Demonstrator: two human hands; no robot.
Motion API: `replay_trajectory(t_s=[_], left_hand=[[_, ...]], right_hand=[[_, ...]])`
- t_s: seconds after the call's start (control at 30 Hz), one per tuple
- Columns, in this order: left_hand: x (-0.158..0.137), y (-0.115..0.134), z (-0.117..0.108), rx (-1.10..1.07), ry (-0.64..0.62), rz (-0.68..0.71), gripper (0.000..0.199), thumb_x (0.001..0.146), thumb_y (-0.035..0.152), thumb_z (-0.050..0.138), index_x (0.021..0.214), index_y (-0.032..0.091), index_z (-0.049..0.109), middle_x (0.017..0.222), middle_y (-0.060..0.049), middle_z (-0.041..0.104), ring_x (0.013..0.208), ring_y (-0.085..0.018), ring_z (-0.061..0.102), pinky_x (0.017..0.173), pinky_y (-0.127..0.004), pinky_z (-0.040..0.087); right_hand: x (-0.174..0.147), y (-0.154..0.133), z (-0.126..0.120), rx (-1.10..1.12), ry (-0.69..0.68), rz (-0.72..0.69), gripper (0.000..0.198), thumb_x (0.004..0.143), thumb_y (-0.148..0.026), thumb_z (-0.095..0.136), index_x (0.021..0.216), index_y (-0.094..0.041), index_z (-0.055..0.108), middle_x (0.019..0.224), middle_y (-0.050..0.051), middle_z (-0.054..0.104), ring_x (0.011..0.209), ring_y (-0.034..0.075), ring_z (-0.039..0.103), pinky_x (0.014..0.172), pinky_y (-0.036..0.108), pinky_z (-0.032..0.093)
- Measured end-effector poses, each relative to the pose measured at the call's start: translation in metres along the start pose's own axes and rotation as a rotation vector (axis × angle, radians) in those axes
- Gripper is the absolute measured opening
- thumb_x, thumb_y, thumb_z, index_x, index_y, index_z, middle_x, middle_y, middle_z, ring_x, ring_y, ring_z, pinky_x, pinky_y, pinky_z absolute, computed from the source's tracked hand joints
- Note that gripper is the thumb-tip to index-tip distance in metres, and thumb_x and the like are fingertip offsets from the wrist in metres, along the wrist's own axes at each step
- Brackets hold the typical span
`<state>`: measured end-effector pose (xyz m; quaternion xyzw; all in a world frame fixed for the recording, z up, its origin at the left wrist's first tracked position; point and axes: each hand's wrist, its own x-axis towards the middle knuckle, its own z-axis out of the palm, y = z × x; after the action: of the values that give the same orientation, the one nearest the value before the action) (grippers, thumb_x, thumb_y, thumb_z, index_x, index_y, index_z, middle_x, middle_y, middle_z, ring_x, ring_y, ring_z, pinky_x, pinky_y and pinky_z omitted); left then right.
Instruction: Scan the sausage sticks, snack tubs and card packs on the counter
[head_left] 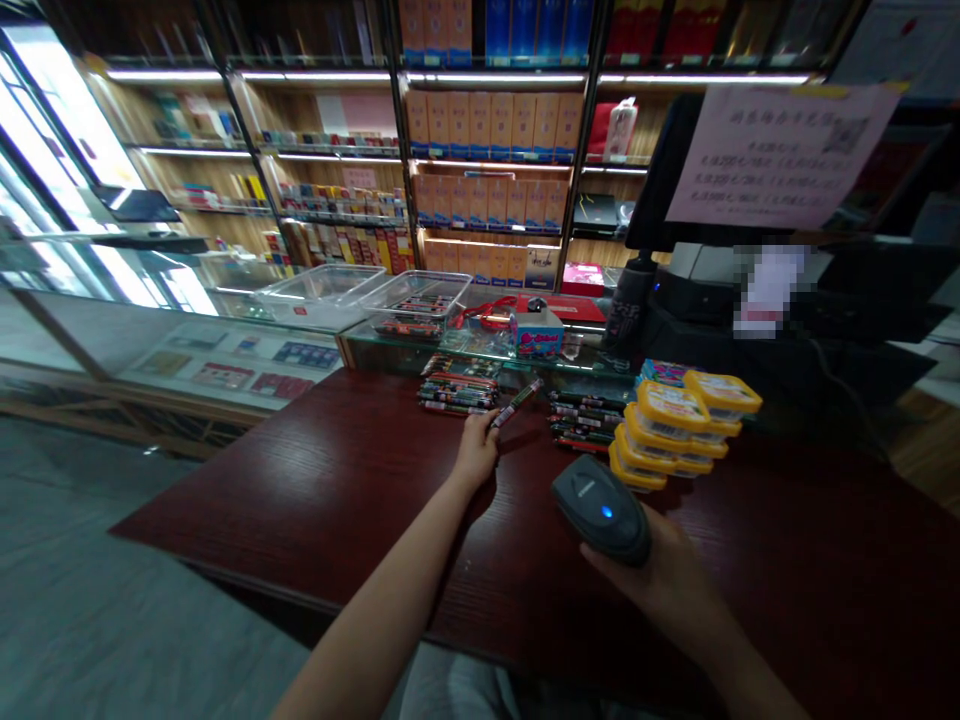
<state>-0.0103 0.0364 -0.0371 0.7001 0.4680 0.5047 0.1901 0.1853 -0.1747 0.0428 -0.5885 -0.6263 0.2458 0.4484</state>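
Observation:
My left hand (pixel 477 450) is closed around one end of a slim, dark, stick-shaped packet (pixel 517 402) with a printed label, tilted up to the right over the counter. My right hand (pixel 675 570) grips a dark handheld barcode scanner (pixel 602 508) with a blue light lit on top. Just beyond my left hand lies a pile of similar slim packets (pixel 459 385). A second pile (pixel 585 418) of them rests behind the scanner. Right of that pile, stacked yellow-lidded tubs (pixel 671 408) stand on the dark red wooden counter (pixel 315 480).
Two clear plastic bins (pixel 319 290) sit on the glass ledge, the right one holding more slim packets. A small blue-and-pink box (pixel 538 332) stands beside them. A monitor with a taped paper sign (pixel 780 160) rises at the right. Stocked shelves (pixel 491 200) line the back.

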Motion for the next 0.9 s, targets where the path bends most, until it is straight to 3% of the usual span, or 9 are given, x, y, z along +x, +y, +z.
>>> replay_trajectory(t_s=[0.33, 0.7, 0.8, 0.9], left_hand=[[-0.001, -0.002, 0.002, 0.016, 0.006, 0.047, 0.034, 0.085, 0.015, 0.046, 0.116, 0.016, 0.061, 0.109, -0.010, 0.058, 0.105, -0.020, 0.055, 0.097, -0.036, 0.044], [0.001, 0.007, -0.005, -0.020, -0.014, 0.040, 0.037, 0.079, 0.009, 0.049, 0.113, 0.019, 0.062, 0.104, -0.008, 0.056, 0.101, -0.020, 0.053, 0.098, -0.041, 0.041], [0.001, 0.010, -0.006, -0.028, -0.013, 0.030, 0.035, 0.080, 0.011, 0.050, 0.112, 0.019, 0.061, 0.105, -0.007, 0.056, 0.102, -0.020, 0.053, 0.099, -0.041, 0.040], [0.001, 0.012, -0.008, -0.011, -0.012, 0.016, 0.035, 0.077, 0.011, 0.053, 0.111, 0.019, 0.059, 0.106, -0.007, 0.057, 0.104, -0.020, 0.053, 0.099, -0.041, 0.040]], right_hand=[[0.001, 0.000, -0.001, -0.024, -0.015, -0.010, 0.033, 0.073, -0.037, 0.061, 0.102, -0.022, 0.066, 0.102, 0.006, 0.071, 0.095, 0.024, 0.066, 0.084, 0.034, 0.050], [0.000, 0.008, -0.008, -0.073, -0.041, -0.014, 0.033, 0.072, -0.034, 0.062, 0.104, -0.023, 0.064, 0.096, 0.004, 0.072, 0.094, 0.022, 0.066, 0.081, 0.030, 0.050], [-0.001, 0.017, -0.012, -0.211, -0.036, -0.031, 0.032, 0.073, -0.031, 0.059, 0.103, -0.024, 0.063, 0.094, 0.003, 0.072, 0.086, 0.022, 0.067, 0.073, 0.029, 0.049], [-0.004, 0.032, -0.014, -0.520, -0.014, -0.033, 0.026, 0.072, -0.024, 0.055, 0.098, -0.024, 0.062, 0.088, 0.003, 0.072, 0.078, 0.022, 0.067, 0.064, 0.028, 0.046]])
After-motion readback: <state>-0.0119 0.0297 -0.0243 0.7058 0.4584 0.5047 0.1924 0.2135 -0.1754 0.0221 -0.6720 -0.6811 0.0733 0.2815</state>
